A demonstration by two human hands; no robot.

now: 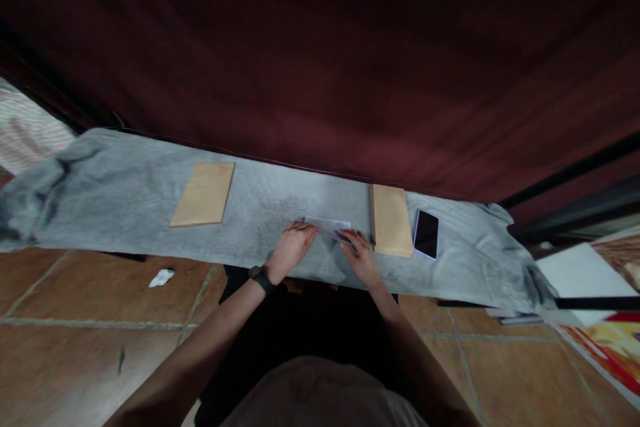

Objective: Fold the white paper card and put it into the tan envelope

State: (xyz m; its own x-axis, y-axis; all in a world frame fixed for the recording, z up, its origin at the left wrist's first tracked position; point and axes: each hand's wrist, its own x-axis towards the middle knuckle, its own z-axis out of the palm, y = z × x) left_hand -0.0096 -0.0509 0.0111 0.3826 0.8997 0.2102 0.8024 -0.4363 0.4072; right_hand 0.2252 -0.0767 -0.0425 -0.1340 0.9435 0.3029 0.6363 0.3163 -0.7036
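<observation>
Both hands flat on a white paper (327, 226) lying on the grey-covered tabletop (125, 200): left grip (291, 244) pressing its near left edge, fingers spread, not clenched; right grip (357, 250) pinning its right end with fingertips. Just right, a tan envelope (391, 220), then a phone (427, 233). Well left, another tan envelope (203, 194).

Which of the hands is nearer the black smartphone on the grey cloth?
Right. The right hand rests on the white folded paper, closer to the black smartphone; the left hand sits farther left.
</observation>
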